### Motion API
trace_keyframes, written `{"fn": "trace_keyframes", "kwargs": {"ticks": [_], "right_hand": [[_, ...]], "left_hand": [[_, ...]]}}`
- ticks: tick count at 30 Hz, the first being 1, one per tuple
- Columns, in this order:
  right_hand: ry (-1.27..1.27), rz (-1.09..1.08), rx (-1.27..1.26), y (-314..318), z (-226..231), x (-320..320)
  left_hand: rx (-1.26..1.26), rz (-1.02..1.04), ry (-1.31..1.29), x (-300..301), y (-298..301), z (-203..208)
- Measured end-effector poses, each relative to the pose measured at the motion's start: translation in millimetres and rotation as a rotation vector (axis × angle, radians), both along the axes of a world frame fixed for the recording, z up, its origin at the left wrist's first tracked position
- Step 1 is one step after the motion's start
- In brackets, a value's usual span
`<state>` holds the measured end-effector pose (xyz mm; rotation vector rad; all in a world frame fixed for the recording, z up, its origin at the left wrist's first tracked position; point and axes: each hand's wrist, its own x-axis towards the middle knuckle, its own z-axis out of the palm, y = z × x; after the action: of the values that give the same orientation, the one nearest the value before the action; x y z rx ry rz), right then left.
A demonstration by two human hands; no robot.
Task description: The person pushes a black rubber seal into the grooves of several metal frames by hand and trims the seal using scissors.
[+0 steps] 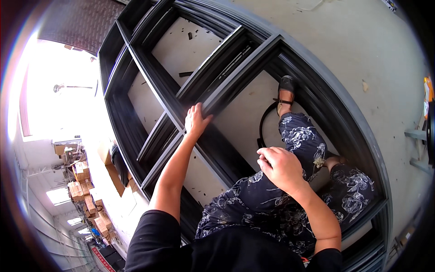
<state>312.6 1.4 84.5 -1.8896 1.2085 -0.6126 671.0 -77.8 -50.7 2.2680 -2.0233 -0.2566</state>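
Observation:
A stack of large dark grey window frames [158, 97] with crossbars fills the middle of the view, and I stand with my legs inside one of its openings. My left hand [195, 120] is on a crossbar near a joint, its fingers closed over the edge. My right hand [282, 168] is raised over my lap with curled fingers; whatever may be in them is hidden. Just beyond it, a curved black strip [263, 122] runs from beside my shoe [286, 85] towards the right hand; I cannot tell whether they touch.
Small dark scraps [190, 35] lie on the grey floor [344, 45] within and around the frames. At left, cardboard boxes [84, 181] are piled near a bright opening. A grey metal stand [417, 134] is at the right edge. A brick wall [81, 22] rises at far left.

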Motion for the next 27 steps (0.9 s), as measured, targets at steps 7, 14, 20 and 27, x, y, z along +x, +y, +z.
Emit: {"fn": "trace_keyframes", "kwargs": {"ticks": [7, 14, 20, 27], "right_hand": [[-0.003, -0.016, -0.002, -1.1, 1.0, 1.4], [0.036, 0.009, -0.008, -1.9, -1.3, -2.2], [0.055, 0.041, -0.039, -0.8, -2.9, -2.7], [0.067, 0.053, -0.088, -1.5, -3.2, 0.2]], "left_hand": [[-0.110, -0.024, -0.024, -49.4, -57.2, -15.3], [-0.209, 0.020, -0.123, -67.2, -64.3, -25.4], [-0.170, 0.106, -0.172, -77.7, -76.1, -25.9], [-0.108, 0.137, -0.148, -77.3, -78.2, -24.7]]}}
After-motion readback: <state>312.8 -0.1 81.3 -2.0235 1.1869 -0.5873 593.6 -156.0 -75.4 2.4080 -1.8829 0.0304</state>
